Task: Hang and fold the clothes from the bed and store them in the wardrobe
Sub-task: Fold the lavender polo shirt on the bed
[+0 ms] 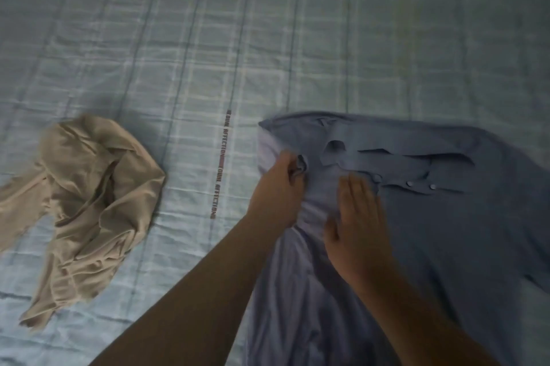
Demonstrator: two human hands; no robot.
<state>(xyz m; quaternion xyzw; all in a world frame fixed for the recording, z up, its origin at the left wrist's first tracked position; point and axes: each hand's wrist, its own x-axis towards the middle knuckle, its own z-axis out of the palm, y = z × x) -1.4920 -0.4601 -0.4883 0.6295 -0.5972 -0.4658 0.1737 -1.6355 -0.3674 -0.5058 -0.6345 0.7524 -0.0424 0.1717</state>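
A blue collared button-front cotton shirt (446, 202) lies spread on the right half of the bed, its collar and white buttons facing up. The bed is covered by a light blue checked quilted bedspread (208, 53) with a printed line of dark lettering running down its middle.

Left hand (279, 187): fingers curled round a bunched fold of the blue shirt near the collar, gripping it. Right hand (357, 216): fingers straight and together, palm pressed flat on the shirt front just beside the button placket. The two hands are near each other but not touching; a ridge of gathered shirt fabric lies between them.

A crumpled beige lightweight garment (86, 196) lies in a loose heap on the left side of the bedspread, well apart from the blue shirt. The lettering strip runs between the two garments. Nothing overlaps the blue shirt except the two hands and forearms.
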